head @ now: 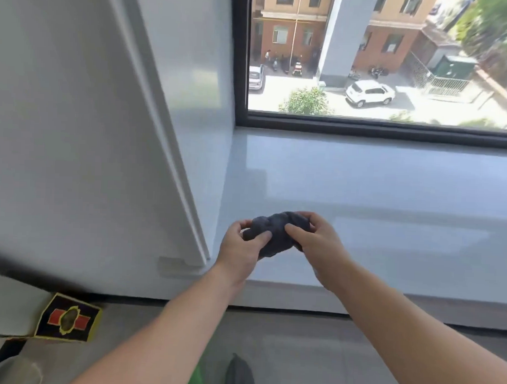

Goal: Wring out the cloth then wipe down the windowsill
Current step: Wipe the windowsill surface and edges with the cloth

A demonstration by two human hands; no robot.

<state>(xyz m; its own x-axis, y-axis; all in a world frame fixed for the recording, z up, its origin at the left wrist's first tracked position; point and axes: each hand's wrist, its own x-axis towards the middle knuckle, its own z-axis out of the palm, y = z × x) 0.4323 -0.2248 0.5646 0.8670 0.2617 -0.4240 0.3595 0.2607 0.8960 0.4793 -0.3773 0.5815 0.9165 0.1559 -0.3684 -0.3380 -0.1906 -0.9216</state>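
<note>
While over 1 windowsill [361, 195], left hand [239, 248], right hand [316, 243] around 1 cloth [277, 230].

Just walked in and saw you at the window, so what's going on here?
A person is holding a bunched dark cloth in both hands, left hand and right hand gripping either end, just above the windowsill. It looks like wringing or unbunching. The cloth isn't spread on the sill yet.

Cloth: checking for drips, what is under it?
The windowsill lies under the bunched cloth, which the left hand and right hand grip. The patch directly beneath is covered, so drips cannot be seen.
</note>
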